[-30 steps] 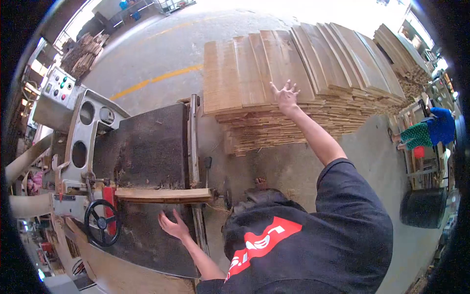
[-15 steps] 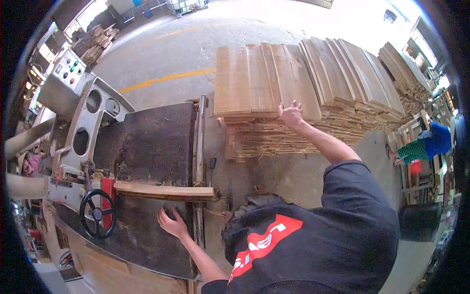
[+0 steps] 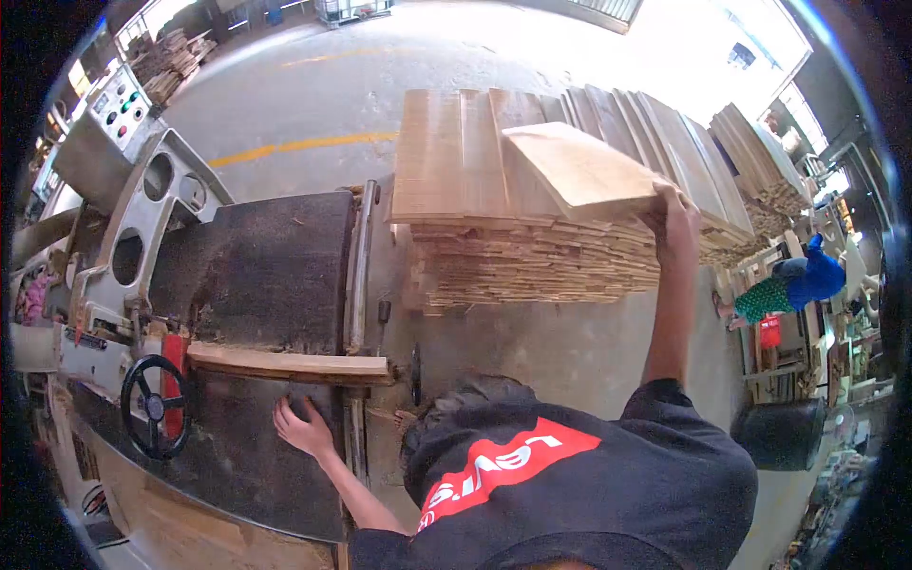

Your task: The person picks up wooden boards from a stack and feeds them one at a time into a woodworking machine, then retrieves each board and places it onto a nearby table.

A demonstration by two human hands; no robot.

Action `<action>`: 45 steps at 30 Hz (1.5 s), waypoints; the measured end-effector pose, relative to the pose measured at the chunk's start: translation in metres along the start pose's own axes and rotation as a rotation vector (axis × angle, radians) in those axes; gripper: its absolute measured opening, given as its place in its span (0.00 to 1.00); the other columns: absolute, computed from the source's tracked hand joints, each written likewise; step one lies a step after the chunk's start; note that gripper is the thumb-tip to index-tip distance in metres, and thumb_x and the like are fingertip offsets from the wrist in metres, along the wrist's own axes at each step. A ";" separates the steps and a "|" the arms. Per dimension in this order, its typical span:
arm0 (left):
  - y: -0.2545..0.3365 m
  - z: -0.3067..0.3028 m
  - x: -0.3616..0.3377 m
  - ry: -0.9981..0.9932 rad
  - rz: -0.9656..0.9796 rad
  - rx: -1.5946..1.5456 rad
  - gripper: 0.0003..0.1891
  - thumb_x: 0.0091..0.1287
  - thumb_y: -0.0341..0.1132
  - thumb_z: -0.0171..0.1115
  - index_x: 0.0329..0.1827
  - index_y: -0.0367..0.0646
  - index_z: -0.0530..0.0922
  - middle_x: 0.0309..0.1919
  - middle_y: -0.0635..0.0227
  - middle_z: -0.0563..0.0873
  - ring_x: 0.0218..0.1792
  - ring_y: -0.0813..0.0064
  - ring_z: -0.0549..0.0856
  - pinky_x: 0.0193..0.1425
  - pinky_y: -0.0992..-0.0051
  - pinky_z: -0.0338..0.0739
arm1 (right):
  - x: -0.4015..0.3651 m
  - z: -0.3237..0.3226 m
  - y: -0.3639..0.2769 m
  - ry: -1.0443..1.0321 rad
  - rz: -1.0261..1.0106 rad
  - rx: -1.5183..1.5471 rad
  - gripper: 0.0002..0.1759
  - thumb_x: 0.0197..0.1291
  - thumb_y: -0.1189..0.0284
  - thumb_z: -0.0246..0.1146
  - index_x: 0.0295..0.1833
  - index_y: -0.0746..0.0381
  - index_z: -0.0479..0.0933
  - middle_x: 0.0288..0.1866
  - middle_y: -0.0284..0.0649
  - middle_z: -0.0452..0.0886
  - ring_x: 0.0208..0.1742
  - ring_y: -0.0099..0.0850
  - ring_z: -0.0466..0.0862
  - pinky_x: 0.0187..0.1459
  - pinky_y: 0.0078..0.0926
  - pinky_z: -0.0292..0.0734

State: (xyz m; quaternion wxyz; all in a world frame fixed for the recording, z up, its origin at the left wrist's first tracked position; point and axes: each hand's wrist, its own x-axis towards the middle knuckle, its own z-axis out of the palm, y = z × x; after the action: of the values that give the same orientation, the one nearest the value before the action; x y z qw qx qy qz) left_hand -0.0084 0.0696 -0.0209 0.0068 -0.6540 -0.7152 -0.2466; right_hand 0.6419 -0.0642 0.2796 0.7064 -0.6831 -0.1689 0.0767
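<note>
My right hand [image 3: 676, 217] grips one end of a flat wooden board [image 3: 581, 169], which is lifted and tilted over the tall stack of boards [image 3: 513, 242]. The thumb lies over its near corner. My left hand [image 3: 306, 432] lies with fingers spread over the dark bed of the machine [image 3: 261, 442] and holds nothing. Just beyond it, a wooden guide rail [image 3: 290, 362] crosses the bed. The black handwheel [image 3: 155, 407] is to the left of this hand, beside a red part [image 3: 174, 385].
A control box with buttons [image 3: 122, 112] stands at the machine's far left. A metal bar [image 3: 364, 256] runs along the bed's right edge. Another board stack [image 3: 765, 157] is farther right. A person in a blue top [image 3: 815, 277] bends over at the right.
My right hand has taken hold of a board from the stack, raised it and swung to the right. My left hand keeps its place over the machine bed. The view has shifted slightly.
</note>
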 end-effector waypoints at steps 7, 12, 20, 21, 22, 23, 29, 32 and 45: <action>-0.002 0.003 0.000 0.030 0.041 -0.024 0.27 0.82 0.52 0.61 0.69 0.37 0.81 0.70 0.53 0.84 0.75 0.49 0.77 0.78 0.47 0.70 | -0.036 0.013 -0.039 -0.281 0.109 0.038 0.27 0.68 0.65 0.69 0.67 0.70 0.83 0.56 0.46 0.88 0.53 0.34 0.88 0.52 0.33 0.88; 0.008 -0.002 0.003 0.079 0.101 -0.065 0.22 0.76 0.43 0.69 0.63 0.34 0.83 0.66 0.50 0.85 0.71 0.46 0.80 0.74 0.48 0.75 | -0.035 0.040 -0.085 -0.506 0.050 -0.091 0.32 0.70 0.60 0.67 0.71 0.73 0.81 0.63 0.50 0.86 0.62 0.37 0.86 0.62 0.32 0.83; 0.026 0.000 -0.015 0.203 -0.030 -0.223 0.20 0.72 0.39 0.71 0.65 0.43 0.83 0.58 0.54 0.88 0.66 0.49 0.83 0.70 0.53 0.76 | -0.044 0.098 -0.073 -1.017 -0.185 -0.108 0.36 0.76 0.62 0.58 0.81 0.74 0.68 0.75 0.51 0.79 0.73 0.38 0.81 0.76 0.36 0.72; 0.034 -0.002 -0.024 0.253 -0.081 -0.340 0.20 0.74 0.39 0.70 0.66 0.44 0.83 0.59 0.55 0.88 0.66 0.51 0.84 0.70 0.55 0.77 | -0.075 0.113 -0.075 -1.017 -0.012 0.006 0.35 0.74 0.63 0.59 0.79 0.75 0.71 0.75 0.52 0.80 0.73 0.41 0.81 0.77 0.38 0.70; 0.044 -0.005 -0.027 0.308 -0.120 -0.462 0.19 0.77 0.40 0.69 0.67 0.45 0.83 0.60 0.56 0.89 0.66 0.53 0.85 0.70 0.57 0.77 | -0.095 0.124 -0.078 -1.003 0.160 0.118 0.34 0.73 0.64 0.59 0.76 0.77 0.74 0.74 0.53 0.80 0.74 0.43 0.80 0.79 0.40 0.69; 0.062 -0.017 -0.039 0.264 -0.207 -0.652 0.20 0.79 0.42 0.67 0.70 0.44 0.82 0.62 0.57 0.88 0.66 0.58 0.85 0.71 0.58 0.77 | -0.097 0.130 -0.061 -1.064 0.213 0.157 0.34 0.72 0.65 0.59 0.77 0.77 0.73 0.74 0.52 0.81 0.74 0.42 0.80 0.78 0.39 0.69; 0.157 -0.128 -0.128 0.187 -0.252 -1.482 0.57 0.69 0.61 0.75 0.90 0.37 0.55 0.82 0.51 0.71 0.80 0.59 0.74 0.80 0.56 0.70 | -0.211 0.179 -0.023 -1.322 0.252 0.174 0.34 0.69 0.72 0.63 0.78 0.75 0.73 0.73 0.50 0.83 0.73 0.36 0.82 0.78 0.35 0.70; 0.171 -0.150 -0.155 0.036 -0.284 -1.311 0.75 0.54 0.61 0.87 0.91 0.33 0.42 0.89 0.48 0.58 0.88 0.57 0.61 0.86 0.57 0.63 | -0.251 0.181 0.006 -1.566 0.222 0.139 0.33 0.71 0.75 0.64 0.80 0.73 0.72 0.75 0.49 0.81 0.75 0.34 0.80 0.78 0.33 0.70; 0.147 -0.114 -0.169 -0.024 -0.418 -0.310 0.77 0.43 0.53 0.91 0.89 0.26 0.46 0.86 0.32 0.58 0.88 0.37 0.56 0.90 0.52 0.57 | -0.304 0.179 0.214 -1.564 1.356 -0.071 0.20 0.80 0.70 0.63 0.71 0.65 0.75 0.65 0.46 0.85 0.65 0.39 0.87 0.62 0.40 0.90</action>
State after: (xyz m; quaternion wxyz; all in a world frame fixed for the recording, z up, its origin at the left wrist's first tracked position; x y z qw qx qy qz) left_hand 0.1178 -0.1261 0.0738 -0.1530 -0.4882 -0.7884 -0.3416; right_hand 0.3230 0.0130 0.0290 0.1870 -0.4145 -0.1625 0.8757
